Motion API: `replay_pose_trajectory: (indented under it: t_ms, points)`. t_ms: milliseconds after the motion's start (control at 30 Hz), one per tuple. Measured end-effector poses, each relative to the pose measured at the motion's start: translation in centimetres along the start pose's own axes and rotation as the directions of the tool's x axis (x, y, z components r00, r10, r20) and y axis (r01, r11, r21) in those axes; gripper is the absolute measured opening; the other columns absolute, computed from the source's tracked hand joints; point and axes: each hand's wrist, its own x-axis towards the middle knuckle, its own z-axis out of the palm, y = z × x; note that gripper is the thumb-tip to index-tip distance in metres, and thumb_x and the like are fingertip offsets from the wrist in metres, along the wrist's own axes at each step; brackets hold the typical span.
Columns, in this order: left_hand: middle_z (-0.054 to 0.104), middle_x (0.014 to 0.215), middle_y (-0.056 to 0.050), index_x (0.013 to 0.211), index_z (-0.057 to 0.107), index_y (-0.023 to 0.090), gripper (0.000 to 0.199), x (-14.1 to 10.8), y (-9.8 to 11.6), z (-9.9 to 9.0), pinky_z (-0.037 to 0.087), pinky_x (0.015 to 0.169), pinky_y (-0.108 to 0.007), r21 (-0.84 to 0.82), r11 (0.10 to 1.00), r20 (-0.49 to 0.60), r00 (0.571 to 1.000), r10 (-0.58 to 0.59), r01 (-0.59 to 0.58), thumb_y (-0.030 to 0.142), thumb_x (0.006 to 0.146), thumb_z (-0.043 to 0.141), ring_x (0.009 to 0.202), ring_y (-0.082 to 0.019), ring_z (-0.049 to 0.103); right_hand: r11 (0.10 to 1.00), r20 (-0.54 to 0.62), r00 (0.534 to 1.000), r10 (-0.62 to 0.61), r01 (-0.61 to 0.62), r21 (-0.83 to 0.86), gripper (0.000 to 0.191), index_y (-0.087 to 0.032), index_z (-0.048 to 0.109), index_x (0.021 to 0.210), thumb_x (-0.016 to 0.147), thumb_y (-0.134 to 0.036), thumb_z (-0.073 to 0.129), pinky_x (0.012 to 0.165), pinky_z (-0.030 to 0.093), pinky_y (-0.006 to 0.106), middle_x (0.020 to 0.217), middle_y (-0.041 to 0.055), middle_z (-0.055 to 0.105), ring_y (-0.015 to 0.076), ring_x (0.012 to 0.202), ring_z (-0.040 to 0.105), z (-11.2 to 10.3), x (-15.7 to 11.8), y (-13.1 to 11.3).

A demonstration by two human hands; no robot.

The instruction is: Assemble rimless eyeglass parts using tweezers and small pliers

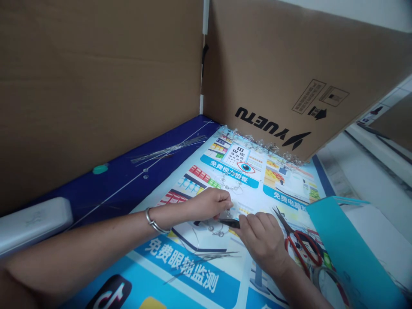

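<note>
My left hand (210,203), with a silver bangle on its wrist, is closed in a pinch on a thin wire with clear beads (220,234). My right hand (262,236) is wrapped round dark-tipped pliers (229,222), whose jaws point left, just below my left fingertips. Whether the jaws touch the wire is too small to tell. Loose cut wires (209,256) lie on the printed sheet below my hands. Above them rests another beaded wire piece (232,184). Red-handled scissors (302,242) lie open just right of my right hand.
Cardboard walls (273,64) stand behind the table. Clear beaded pieces (267,148) line the back wall's foot. A wire bundle (170,149) lies on the blue strip, a white device (38,223) at left. A teal box (350,253) and tape roll (331,283) are at right.
</note>
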Motion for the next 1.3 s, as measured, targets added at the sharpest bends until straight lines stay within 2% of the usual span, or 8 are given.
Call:
replay_pose_trajectory:
  t_ms: [500,967,1167,1300]
  points:
    - [0.051,0.049,0.004,0.066,0.05,0.016,0.03,0.16,-0.28,0.14,0.032,0.047,-0.017,0.065,0.997,-0.022,0.998,0.054,-0.052,0.038,0.083,0.038,0.047,-0.008,0.046,1.0,0.041,0.999,-0.01,0.011,-0.012,0.023,-0.014,0.056,0.1,0.084,-0.03,0.05,0.064,0.03,0.035,0.077,0.0061,0.055,0.0168,0.071,0.045,-0.3,0.22,-0.21]
    - [0.051,0.049,0.004,0.068,0.051,0.016,0.029,0.14,-0.42,0.21,0.031,0.046,-0.017,0.042,0.998,0.003,0.999,0.036,-0.036,0.038,0.082,0.038,0.047,-0.008,0.045,1.0,0.046,0.999,0.005,-0.004,-0.005,0.023,-0.015,0.056,0.098,0.084,-0.031,0.049,0.065,0.03,0.034,0.075,0.0056,0.054,0.0169,0.071,0.045,-0.09,0.13,-0.13]
    - [0.05,0.049,0.004,0.065,0.05,0.016,0.03,0.05,0.05,0.14,0.029,0.047,-0.018,0.064,0.997,-0.024,0.999,0.042,-0.04,0.037,0.082,0.039,0.049,-0.008,0.043,1.0,0.049,0.999,0.008,-0.009,0.007,0.023,-0.015,0.056,0.097,0.086,-0.032,0.047,0.063,0.029,0.033,0.073,0.0049,0.052,0.0159,0.069,0.044,-0.23,0.28,-0.12]
    - [0.049,0.052,0.004,0.062,0.05,0.016,0.029,0.03,0.37,-0.01,0.028,0.049,-0.018,0.127,0.989,-0.071,0.993,0.089,-0.08,0.034,0.082,0.04,0.053,-0.008,0.042,1.0,0.071,0.997,0.017,-0.018,0.013,0.023,-0.015,0.056,0.097,0.085,-0.033,0.047,0.063,0.029,0.033,0.072,0.0046,0.051,0.016,0.068,0.043,-0.26,0.42,-0.23]
